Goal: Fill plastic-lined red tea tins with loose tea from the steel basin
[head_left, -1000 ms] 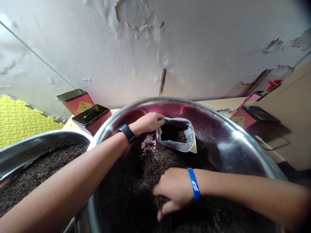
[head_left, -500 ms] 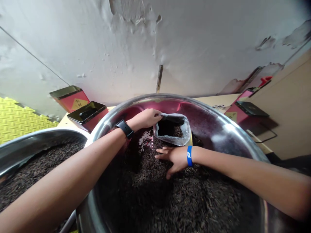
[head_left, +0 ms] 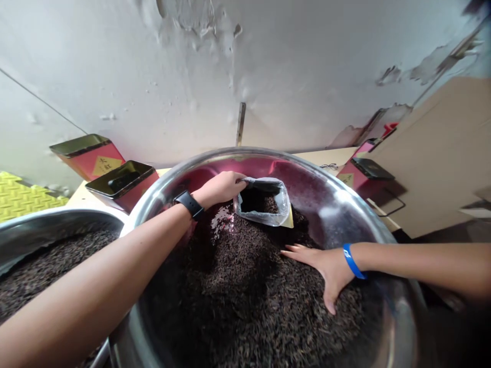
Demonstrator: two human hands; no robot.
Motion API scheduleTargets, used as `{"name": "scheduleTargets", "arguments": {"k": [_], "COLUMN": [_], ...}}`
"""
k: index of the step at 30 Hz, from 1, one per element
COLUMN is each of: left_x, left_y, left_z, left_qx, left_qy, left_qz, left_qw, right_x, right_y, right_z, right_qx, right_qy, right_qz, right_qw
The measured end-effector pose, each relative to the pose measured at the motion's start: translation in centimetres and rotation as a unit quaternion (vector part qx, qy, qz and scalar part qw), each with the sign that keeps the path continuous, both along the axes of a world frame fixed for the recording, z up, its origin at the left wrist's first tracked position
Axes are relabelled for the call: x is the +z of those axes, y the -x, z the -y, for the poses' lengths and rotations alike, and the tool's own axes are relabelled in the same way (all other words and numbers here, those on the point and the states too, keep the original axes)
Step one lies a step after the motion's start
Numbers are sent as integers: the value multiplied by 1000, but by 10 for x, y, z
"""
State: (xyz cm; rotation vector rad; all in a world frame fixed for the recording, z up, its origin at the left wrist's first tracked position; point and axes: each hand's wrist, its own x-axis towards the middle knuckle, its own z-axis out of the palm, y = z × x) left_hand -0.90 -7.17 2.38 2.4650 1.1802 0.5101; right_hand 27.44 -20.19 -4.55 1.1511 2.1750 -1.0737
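Note:
A plastic-lined tin stands at the far side of a big metal basin, with dark loose tea leaves partly filling it. My left hand, wearing a black watch at the wrist, pinches the liner at the tin's left rim. Dark tea leaves cover the basin's bottom in a heap. To the right, my right hand lies over the leaves, fingers stretched and thumb spread, holding nothing. A blue band circles that wrist.
At left stands a second metal basin of dark leaves. Red tins with yellow labels are behind it, and another red tin is at the right. A peeling wall rises behind.
My right hand has moved right, away from the tin, and its thumb has spread wider. My left hand keeps its hold at the tin's rim. The view has shifted slightly.

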Motion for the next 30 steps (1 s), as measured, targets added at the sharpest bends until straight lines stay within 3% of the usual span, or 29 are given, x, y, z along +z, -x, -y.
{"name": "scheduleTargets", "arguments": {"k": [4, 9, 17, 23, 26, 30], "left_x": [-9, -17, -23, -27, -30, -22], "left_y": [-7, -15, -11, -3, 3, 11], "left_z": [1, 1, -10, -29, -42, -51], "left_qx": [38, 78, 67, 152, 194, 219], "left_qy": [-41, -83, -84, 6, 60, -3], "left_qz": [15, 13, 41, 82, 116, 141], "left_qw": [998, 993, 993, 985, 972, 965], "right_x": [-3, -22, -49, -47, -44, -27], "right_y": [19, 60, 99, 115, 119, 114], "right_z": [16, 25, 26, 0, -13, -24], "right_qx": [-16, -2, 18, 98, 100, 147], "right_qy": [-28, -82, -180, -254, -271, -268], "right_qz": [-44, -120, -93, -120, -110, -81], "right_qw": [999, 989, 979, 955, 951, 949]}}
